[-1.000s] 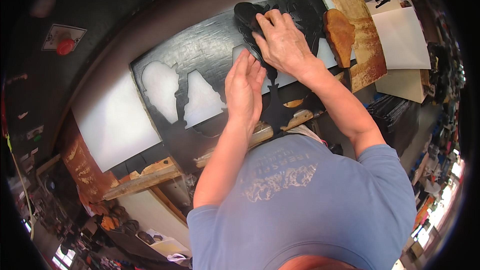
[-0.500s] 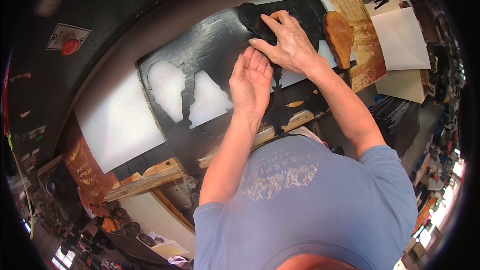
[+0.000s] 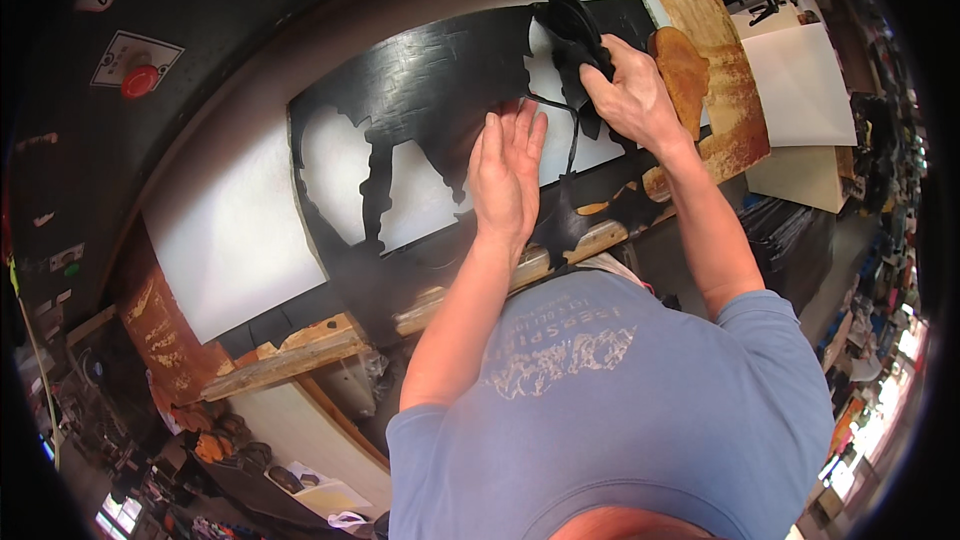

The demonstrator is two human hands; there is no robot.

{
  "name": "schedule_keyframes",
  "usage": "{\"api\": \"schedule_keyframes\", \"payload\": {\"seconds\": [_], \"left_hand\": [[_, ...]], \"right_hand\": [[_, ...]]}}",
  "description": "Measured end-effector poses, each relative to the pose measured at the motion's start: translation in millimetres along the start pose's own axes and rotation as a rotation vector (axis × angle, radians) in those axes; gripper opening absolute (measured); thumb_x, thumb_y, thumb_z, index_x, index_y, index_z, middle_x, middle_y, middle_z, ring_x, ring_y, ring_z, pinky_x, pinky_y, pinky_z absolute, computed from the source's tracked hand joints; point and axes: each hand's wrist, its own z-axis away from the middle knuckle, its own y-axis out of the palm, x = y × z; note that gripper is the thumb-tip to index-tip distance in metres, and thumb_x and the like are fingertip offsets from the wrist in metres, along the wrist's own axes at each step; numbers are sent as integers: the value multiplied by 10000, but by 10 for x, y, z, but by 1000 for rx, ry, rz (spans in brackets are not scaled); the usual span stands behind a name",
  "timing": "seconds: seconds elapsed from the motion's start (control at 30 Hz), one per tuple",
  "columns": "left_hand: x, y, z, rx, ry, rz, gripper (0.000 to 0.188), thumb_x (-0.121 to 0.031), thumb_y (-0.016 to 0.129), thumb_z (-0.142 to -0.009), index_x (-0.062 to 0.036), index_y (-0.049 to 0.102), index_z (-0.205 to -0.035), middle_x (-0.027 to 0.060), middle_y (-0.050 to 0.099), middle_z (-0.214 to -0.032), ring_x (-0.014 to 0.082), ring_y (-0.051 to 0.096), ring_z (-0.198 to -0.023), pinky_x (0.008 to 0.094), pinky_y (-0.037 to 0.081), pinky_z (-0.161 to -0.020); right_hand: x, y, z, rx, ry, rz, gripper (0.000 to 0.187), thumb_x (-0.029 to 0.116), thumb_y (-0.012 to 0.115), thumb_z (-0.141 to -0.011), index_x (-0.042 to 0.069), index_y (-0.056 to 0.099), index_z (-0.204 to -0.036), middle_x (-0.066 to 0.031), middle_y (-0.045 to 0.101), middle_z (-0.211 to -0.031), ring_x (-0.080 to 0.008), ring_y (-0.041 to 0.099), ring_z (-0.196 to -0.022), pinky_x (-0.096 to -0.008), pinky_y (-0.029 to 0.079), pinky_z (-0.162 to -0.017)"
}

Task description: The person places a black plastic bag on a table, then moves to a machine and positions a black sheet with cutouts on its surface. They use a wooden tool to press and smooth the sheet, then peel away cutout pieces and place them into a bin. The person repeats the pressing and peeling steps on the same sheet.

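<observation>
A black sheet, which looks like leather [image 3: 430,60], lies over a white board [image 3: 230,240], and the white shows through several cut-out holes in it. My right hand [image 3: 636,95] grips a black shaped piece [image 3: 572,25] at its side, lifted and tilted over a hole at the sheet's right part. Whether this piece is one layer or several, I cannot tell. My left hand [image 3: 507,175] has its fingers stretched out, palm turned up and to the right, at the left edge of that same hole. A narrow black strip [image 3: 573,135] of the sheet borders the hole.
A brown shaped block [image 3: 681,75] rests right of the sheet on a worn brown surface [image 3: 735,100]. Along the near edge runs a wooden rail [image 3: 430,305]. A dark machine panel with a red button [image 3: 139,82] stands at the left. White sheets [image 3: 800,80] lie far right.
My right hand has raised the black piece off the sheet and moved right with it, baring a white hole. My left hand stays close to where it was, its fingers straighter.
</observation>
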Motion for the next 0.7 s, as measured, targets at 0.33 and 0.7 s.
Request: {"api": "schedule_keyframes", "payload": {"seconds": [0.33,0.7], "left_hand": [[79,162,116,-48,-82,-743,349,-92,781,-963,57,718,-1273,148,695,-1324,216,705,-1169,321,560,-1035],[25,65,51,27,170,-1045,139,-65,764,-949,46,785,-1029,78,780,-906,92,679,-741,272,545,-700]], "right_hand": [[37,93,203,-29,139,-44,377,221,673,-890,-12,669,-1187,-192,730,-1015,-310,696,-924,-414,556,-877],[-285,262,273,-175,-37,-330,154,75,618,-864,-61,549,-888,-107,522,-738,-139,469,-650,-370,444,-590]]}}
